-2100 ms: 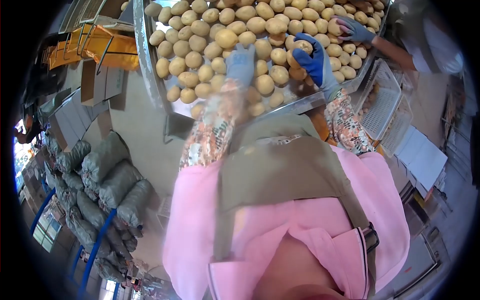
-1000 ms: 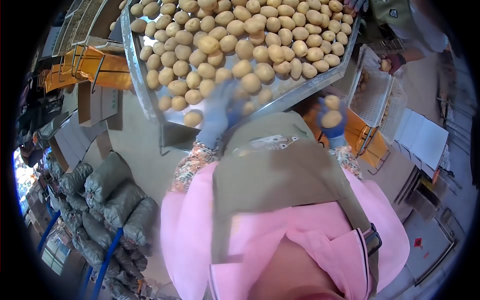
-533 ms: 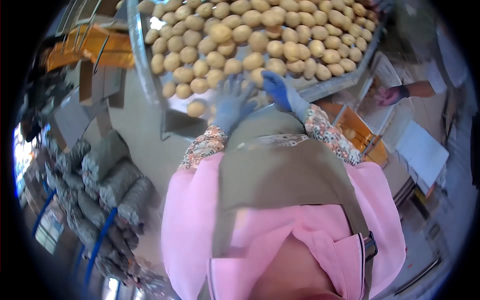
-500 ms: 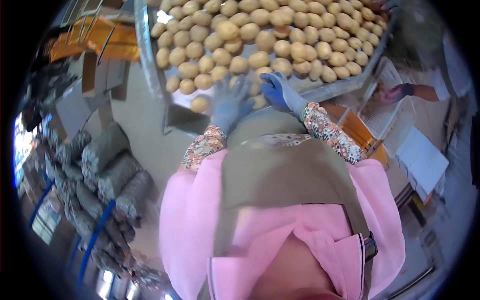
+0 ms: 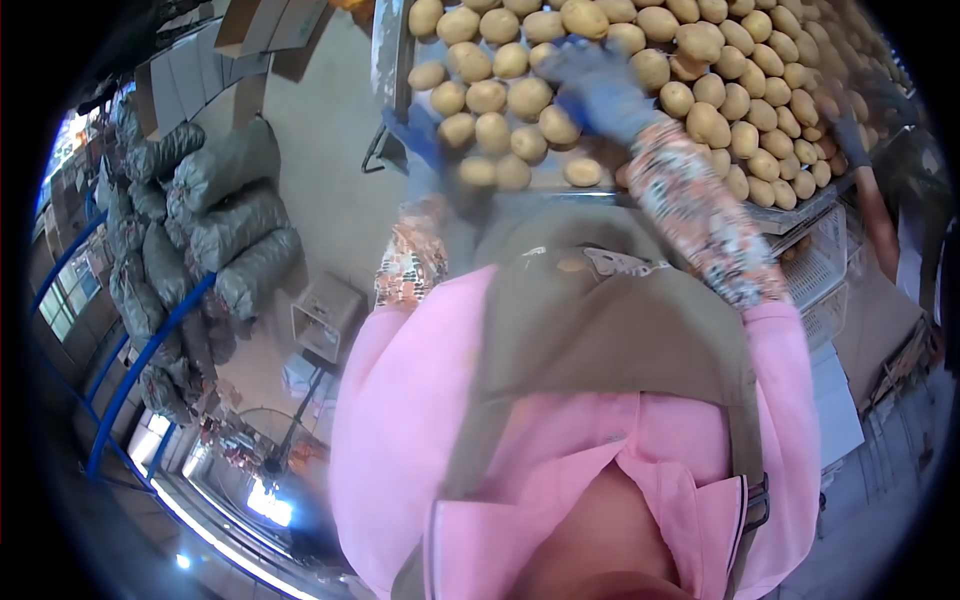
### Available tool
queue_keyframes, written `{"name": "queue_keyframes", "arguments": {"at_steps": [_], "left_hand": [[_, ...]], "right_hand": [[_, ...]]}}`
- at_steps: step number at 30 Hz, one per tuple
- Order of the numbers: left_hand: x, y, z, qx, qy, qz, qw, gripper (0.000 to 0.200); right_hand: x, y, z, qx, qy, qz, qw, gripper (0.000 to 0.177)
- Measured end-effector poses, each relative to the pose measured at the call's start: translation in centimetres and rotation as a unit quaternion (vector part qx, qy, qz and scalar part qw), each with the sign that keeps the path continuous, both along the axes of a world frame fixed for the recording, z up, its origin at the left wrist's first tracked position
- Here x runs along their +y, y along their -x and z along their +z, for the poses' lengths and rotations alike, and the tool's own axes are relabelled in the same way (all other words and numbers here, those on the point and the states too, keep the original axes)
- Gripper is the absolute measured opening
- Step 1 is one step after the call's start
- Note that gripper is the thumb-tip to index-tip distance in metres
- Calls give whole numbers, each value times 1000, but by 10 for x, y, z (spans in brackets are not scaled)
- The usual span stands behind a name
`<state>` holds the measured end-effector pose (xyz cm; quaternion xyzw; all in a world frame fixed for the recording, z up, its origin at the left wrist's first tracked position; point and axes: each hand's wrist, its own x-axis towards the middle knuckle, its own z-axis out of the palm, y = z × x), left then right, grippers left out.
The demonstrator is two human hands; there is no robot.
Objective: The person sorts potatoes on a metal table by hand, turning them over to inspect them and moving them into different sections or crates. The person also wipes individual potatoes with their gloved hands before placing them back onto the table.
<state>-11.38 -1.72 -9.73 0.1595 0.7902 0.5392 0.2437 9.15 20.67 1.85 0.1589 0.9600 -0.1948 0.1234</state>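
Many potatoes lie on a metal-edged sorting table in front of me. My right hand, in a grey and blue glove, reaches over them with its fingers stretched out, blurred by motion. No potato shows in its grip. At the table's near left corner is my left hand, gloved the same way. It is blurred too, its blue fingers extended beside the leftmost potatoes. A single potato lies near the front edge, between my two forearms.
Another person's gloved hand is at the table's right side. Stacked white plastic crates stand below that side. Filled grey-green sacks are piled at left beside a blue rail. Cardboard boxes stand at upper left.
The view has shifted, so the table sits further right. My right hand has moved forward over the potatoes, while my left is now at the table's left edge. More potatoes lie near the front edge.
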Motion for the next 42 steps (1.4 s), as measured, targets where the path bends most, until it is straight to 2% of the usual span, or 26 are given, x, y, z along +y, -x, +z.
{"name": "queue_keyframes", "arguments": {"at_steps": [1, 2, 4, 6, 7, 8, 11, 12, 13, 15, 16, 17, 19, 21, 22, 27, 29, 31, 32, 33, 34, 36, 37, 39, 41, 42], "left_hand": [[-13, 10, -14, 123, 53, -77, 988, 69], [-26, 20, -25, 243, 88, -131, 957, 69], [-44, 28, -28, 540, 180, -274, 775, 69], [-37, 4, 28, 431, 108, -331, 832, 64], [-37, -5, 21, 428, 108, -327, 836, 64], [-38, -14, 11, 362, 92, -297, 879, 62], [-24, -28, 13, 217, 99, -297, 925, 58], [-12, -31, 30, -18, 33, -166, 985, 60], [-7, -36, 41, -252, -32, -25, 967, 64], [-16, -37, 27, -74, 8, -20, 997, 77], [-22, -30, 13, 63, 82, -49, 993, 77], [-24, -27, 6, 198, 155, -74, 965, 77], [-10, -37, 37, 224, 154, -65, 960, 75], [7, -47, 53, 387, 166, -137, 897, 71], [22, -55, 55, 422, 206, -141, 872, 68], [51, -87, 62, 372, 130, -339, 854, 60], [44, -80, 64, 341, 210, -484, 778, 61], [60, -69, 95, 388, 146, -460, 785, 49], [84, -63, 127, 270, 228, -469, 809, 40], [95, -61, 144, 144, 308, -467, 816, 33], [96, -51, 125, 270, 123, -434, 850, 21], [138, -40, 101, 342, 31, -351, 871, 24], [168, -35, 89, 356, -8, -299, 885, 26], [202, -26, 73, 286, 7, -354, 890, 40], [219, -43, 66, 406, 104, -292, 860, 56], [211, -36, 35, 342, 139, -343, 863, 69]], "right_hand": [[27, -31, -37, 108, -80, -1, 991, 54], [37, -57, -41, 101, -110, 29, 988, 55], [27, -91, -44, 56, -133, 27, 989, 58], [-18, -102, -23, -53, -94, 28, 994, 58], [-42, -97, -26, -75, -56, 17, 995, 52], [-65, -93, -41, -40, 19, -15, 999, 44], [-113, -52, -69, -7, -13, -34, 999, 48], [-110, -45, -52, 14, 88, -51, 995, 48], [-104, -40, -34, 35, 190, -68, 979, 48], [-78, -69, -57, 151, 276, -105, 943, 50], [-57, -76, -22, 155, 333, -165, 915, 49], [-36, -103, -23, 200, 215, -186, 938, 37], [-8, -143, 3, 189, 261, -415, 851, 36], [40, -189, -5, 180, 85, -472, 859, 40], [51, -190, -11, 181, 85, -471, 860, 40], [82, -214, -42, 34, -101, -326, 939, 51], [84, -205, -34, 2, -138, -298, 944, 53], [66, -158, -3, 143, 120, -289, 939, 37], [89, -162, -11, 194, 144, -282, 928, 34], [101, -150, -4, 233, 91, -304, 919, 31], [113, -138, 2, 269, 37, -326, 905, 30], [101, -84, 16, 290, -102, -378, 873, 30], [95, -65, 10, 214, -93, -346, 909, 36], [78, -32, -2, 50, -71, -271, 959, 50], [26, -10, -27, 147, -107, -206, 961, 63], [-3, -3, -29, 129, -103, -241, 956, 69]]}}
